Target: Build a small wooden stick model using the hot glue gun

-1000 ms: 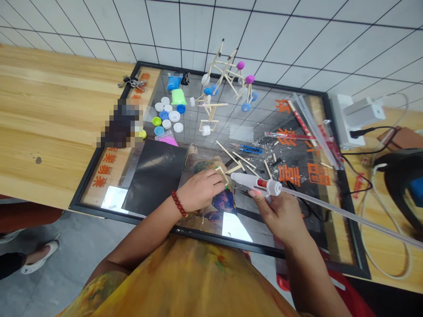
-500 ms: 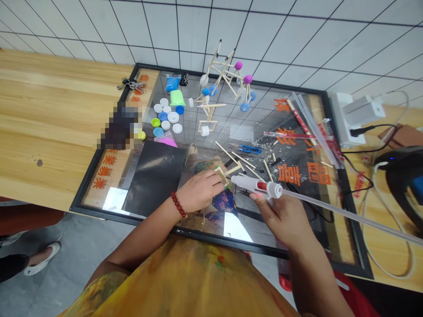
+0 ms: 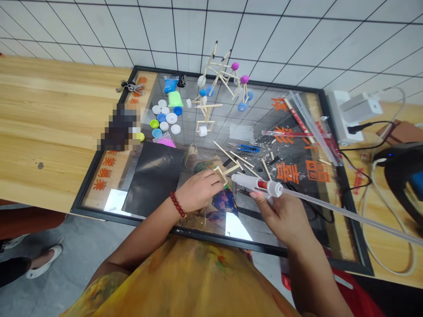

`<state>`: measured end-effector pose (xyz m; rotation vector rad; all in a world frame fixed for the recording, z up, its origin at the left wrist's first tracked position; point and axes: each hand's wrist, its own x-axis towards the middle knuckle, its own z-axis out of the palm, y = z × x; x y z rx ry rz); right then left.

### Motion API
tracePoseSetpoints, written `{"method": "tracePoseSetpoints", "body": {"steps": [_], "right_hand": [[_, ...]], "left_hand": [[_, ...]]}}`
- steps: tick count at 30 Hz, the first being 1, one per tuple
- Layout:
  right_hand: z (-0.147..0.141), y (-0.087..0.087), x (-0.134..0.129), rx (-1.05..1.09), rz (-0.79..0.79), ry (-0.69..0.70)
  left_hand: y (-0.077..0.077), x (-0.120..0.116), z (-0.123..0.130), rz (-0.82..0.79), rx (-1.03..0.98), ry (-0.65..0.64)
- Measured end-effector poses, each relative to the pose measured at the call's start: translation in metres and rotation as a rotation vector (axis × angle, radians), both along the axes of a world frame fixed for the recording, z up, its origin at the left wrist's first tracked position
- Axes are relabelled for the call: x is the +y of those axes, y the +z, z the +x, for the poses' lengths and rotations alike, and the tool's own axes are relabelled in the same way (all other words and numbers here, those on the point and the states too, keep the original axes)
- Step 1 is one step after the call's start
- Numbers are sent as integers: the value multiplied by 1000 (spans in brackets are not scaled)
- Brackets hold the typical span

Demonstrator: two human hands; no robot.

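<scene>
Pinched in the fingers of my left hand (image 3: 202,190) is a small frame of wooden sticks (image 3: 220,174), with a longer stick reaching right from it. My right hand (image 3: 287,215) grips a white glue gun (image 3: 256,182) by its handle, and a long clear glue stick (image 3: 350,213) runs out of its back end. The gun's nozzle points left, close to the stick frame; whether they touch I cannot tell. Loose wooden sticks (image 3: 242,158) lie just beyond both hands, beside a blue thread snipper (image 3: 247,148).
Stick models with bottle-cap wheels (image 3: 220,79) stand at the back of the black-framed glass panel (image 3: 211,241). Bottle caps (image 3: 171,118), clay packets (image 3: 175,99) and a black sheet (image 3: 153,178) lie to the left. A power strip (image 3: 343,116) and cables sit at the right.
The camera view has shifted slightly. Both hands hold nearly the same place, with the stick frame and glue gun still close together.
</scene>
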<state>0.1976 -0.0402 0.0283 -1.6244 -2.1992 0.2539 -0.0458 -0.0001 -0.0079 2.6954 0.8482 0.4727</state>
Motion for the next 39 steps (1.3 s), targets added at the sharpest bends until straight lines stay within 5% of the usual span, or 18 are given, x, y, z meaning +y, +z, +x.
{"method": "tracePoseSetpoints", "body": {"steps": [9,15,18,22,26,39], "right_hand": [[1,-4,0,36,-9,7],[4,4,-6,131,3,-91],[0,12,-5,236,43,-123],[-5,17,-3,282,155,-186],[-9,16,-1,255,196,-155],[-11,11,-11,180,111,-101]], "left_hand": [[4,0,-1,-28,-56,5],[10,-1,1,-152,-386,127],[15,-4,4,-366,-608,311],[22,-7,13,-886,-1001,586],[27,-8,17,-1270,-1362,591],[22,-15,14,-1558,-1570,507]]}}
